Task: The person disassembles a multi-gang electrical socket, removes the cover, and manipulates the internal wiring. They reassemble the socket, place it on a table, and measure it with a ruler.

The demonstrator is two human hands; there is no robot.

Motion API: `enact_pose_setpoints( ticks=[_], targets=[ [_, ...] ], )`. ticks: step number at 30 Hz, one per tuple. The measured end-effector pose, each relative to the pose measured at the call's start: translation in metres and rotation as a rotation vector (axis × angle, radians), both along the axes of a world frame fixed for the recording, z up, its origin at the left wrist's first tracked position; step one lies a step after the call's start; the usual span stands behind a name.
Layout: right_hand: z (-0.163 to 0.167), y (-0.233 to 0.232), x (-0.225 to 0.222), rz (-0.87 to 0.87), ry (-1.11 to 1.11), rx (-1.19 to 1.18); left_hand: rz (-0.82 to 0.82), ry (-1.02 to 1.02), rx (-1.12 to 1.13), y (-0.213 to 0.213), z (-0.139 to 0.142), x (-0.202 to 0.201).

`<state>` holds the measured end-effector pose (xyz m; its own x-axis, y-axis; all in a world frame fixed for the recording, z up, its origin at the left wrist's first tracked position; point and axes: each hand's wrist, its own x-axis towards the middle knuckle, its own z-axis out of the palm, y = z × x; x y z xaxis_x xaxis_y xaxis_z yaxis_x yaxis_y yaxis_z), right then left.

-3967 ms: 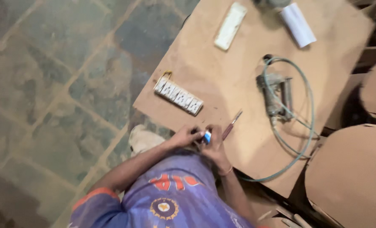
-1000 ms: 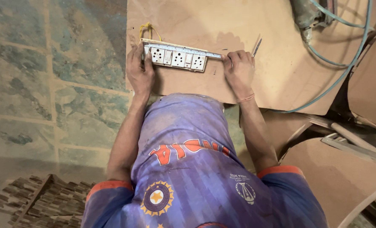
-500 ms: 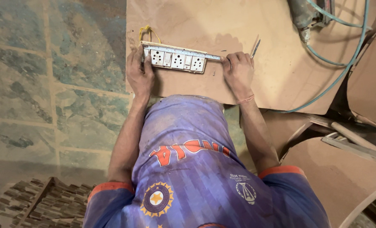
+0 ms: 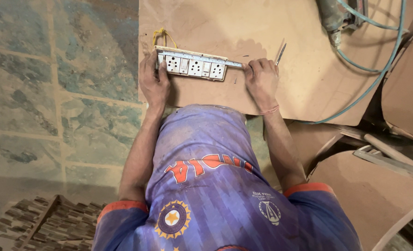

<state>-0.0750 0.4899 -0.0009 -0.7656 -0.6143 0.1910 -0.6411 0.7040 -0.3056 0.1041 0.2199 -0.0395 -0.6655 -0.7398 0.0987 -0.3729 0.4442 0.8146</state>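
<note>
A white socket board (image 4: 195, 68) with several sockets and switches lies on a brown plywood sheet (image 4: 206, 21). A measuring tape blade (image 4: 201, 57) is stretched along its upper edge. My left hand (image 4: 153, 80) grips the board's left end and pins the tape's end there. My right hand (image 4: 261, 82), with a thread band at the wrist, pinches the tape just past the board's right end and holds a pencil (image 4: 280, 53) that points away from me. A yellow wire loop (image 4: 160, 35) sticks out at the board's upper left corner.
A power tool (image 4: 338, 14) with a blue-green cord (image 4: 378, 69) lies at the sheet's far right. More cut boards (image 4: 401, 88) and wooden strips are stacked on the right. Stone-tile floor (image 4: 62, 93) lies to the left, and a patterned mat (image 4: 53, 223) is at the lower left.
Four seconds ago both hands were together near my body and the socket board lay apart, slanted. Now they hold the tape along it. Over the last second almost nothing moved.
</note>
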Motion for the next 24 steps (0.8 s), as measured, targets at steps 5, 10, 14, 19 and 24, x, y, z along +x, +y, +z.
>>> enact_pose_setpoints(
  ticks=[5, 10, 14, 19, 24],
  targets=[
    [-0.002, 0.0, 0.0, 0.005, 0.012, 0.012, -0.004, 0.026, -0.014, -0.001, 0.001, 0.0],
    [-0.003, -0.001, -0.002, 0.015, 0.017, 0.004, -0.012, 0.039, -0.005, 0.0, 0.002, 0.0],
    [0.001, -0.002, -0.006, 0.018, -0.05, 0.024, -0.016, 0.037, -0.004, -0.001, 0.001, 0.001],
    [0.01, -0.004, -0.024, 0.017, -0.327, 0.091, -0.014, 0.026, -0.062, -0.001, -0.002, 0.002],
    [0.017, -0.005, -0.042, 0.11, -0.455, 0.12, -0.022, 0.073, -0.126, -0.001, 0.001, 0.001]
  ],
)
